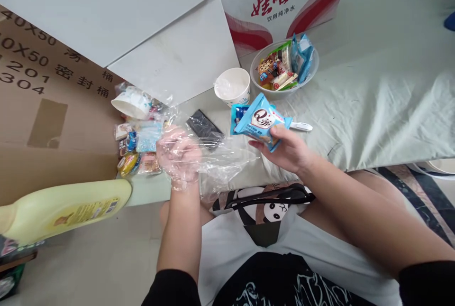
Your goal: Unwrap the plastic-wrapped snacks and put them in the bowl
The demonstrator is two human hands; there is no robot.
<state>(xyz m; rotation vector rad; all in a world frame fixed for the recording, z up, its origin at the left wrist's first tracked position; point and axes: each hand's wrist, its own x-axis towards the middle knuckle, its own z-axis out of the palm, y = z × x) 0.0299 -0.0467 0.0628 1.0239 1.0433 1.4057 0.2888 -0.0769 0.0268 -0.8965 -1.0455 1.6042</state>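
My left hand [179, 154] is curled around a clear plastic bag [222, 163], whose film covers the hand and trails off to the right. Between the thumb and fingers of my right hand [287, 148] is a light blue snack packet [261, 120], tilted, its printed face up. Just behind it, partly hidden, lies a darker blue packet [235, 118]. A white paper cup [232, 85] stands beyond the packets, beside a clear bowl [256, 80] of wrapped snacks. A black phone-like object [204, 125] rests between my hands.
At the left are several wrapped snacks [147, 137] and a tipped paper cup [131, 104], next to a cardboard box [81, 130]. A yellow bottle [71, 208] lies nearer. White boxes [174, 50] stand behind. A white pen-like item [301, 126] is right of the packet.
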